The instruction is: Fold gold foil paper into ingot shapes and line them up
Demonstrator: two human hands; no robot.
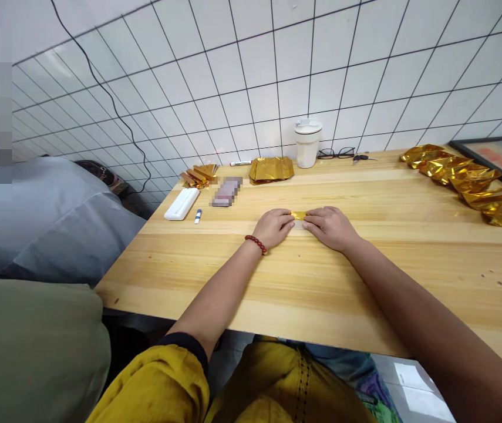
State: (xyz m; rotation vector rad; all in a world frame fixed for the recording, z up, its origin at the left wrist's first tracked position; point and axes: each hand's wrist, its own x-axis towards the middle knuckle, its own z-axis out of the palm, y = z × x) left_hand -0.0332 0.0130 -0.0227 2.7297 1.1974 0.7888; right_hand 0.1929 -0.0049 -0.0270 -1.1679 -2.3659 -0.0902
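Note:
A small piece of gold foil paper [299, 215] lies at the middle of the wooden table, its near part pale. My left hand [272, 228], with a red bead bracelet [256, 243] at the wrist, holds its left end with the fingers curled together. On the right end, the bent fingers of my right hand [330, 228] press down. Both hands rest on the tabletop, a short gap apart. The ends of the paper are hidden under my fingers.
At the back stand a flat gold foil bundle [271, 170], a white lidded cup [307, 144], glasses [336, 153] and keys [365, 157]. Gold strips [200, 175], a white power bank [182, 204] and a glue stick [198, 216] lie left. Twisted foil [466, 179] lies right. A person [48, 217] sits left.

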